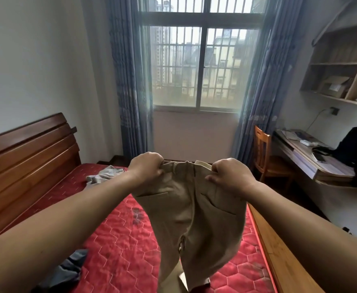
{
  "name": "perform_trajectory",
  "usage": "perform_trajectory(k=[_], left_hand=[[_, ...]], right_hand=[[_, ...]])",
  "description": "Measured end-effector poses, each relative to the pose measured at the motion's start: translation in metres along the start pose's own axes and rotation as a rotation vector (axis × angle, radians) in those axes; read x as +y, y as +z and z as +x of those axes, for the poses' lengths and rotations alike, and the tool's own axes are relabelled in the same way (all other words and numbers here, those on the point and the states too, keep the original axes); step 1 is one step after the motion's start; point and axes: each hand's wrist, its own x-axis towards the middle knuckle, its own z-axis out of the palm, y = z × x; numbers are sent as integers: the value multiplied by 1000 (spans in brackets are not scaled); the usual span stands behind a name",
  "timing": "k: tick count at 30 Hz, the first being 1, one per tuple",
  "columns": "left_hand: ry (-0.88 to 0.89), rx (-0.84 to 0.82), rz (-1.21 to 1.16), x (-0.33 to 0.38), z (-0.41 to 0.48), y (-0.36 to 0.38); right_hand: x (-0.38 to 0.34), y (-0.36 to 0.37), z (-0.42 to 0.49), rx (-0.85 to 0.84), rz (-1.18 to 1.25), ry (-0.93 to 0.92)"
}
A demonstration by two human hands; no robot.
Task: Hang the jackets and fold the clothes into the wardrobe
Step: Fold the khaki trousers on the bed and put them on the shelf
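A pair of khaki trousers (191, 218) hangs in the air above the red mattress (118, 246), its legs drooping toward the bed. My left hand (146, 168) grips the waistband at its left end. My right hand (229, 175) grips the waistband at its right end. Both arms are stretched forward. A light grey garment (102, 174) lies crumpled at the far side of the mattress. A dark grey-blue garment (67, 269) lies at the near left, partly hidden by my left arm. No wardrobe is in view.
A wooden headboard (25, 157) stands at the left and the bed's wooden side rail (279, 256) runs along the right. A wooden chair (266, 159) and a desk (313, 163) with a black backpack (353, 146) stand at the right. Wall shelves (342, 66) hang above.
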Motion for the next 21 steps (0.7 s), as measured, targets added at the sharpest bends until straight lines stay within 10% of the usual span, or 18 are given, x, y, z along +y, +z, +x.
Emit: perform_trajectory(k=[16,21], left_hand=[[229,-78,-143,-18,8,-51],[318,295,71,-7,28,-112]], right_hand=[[6,-30,8,11,195,50],[3,-95,30,278,36,20]])
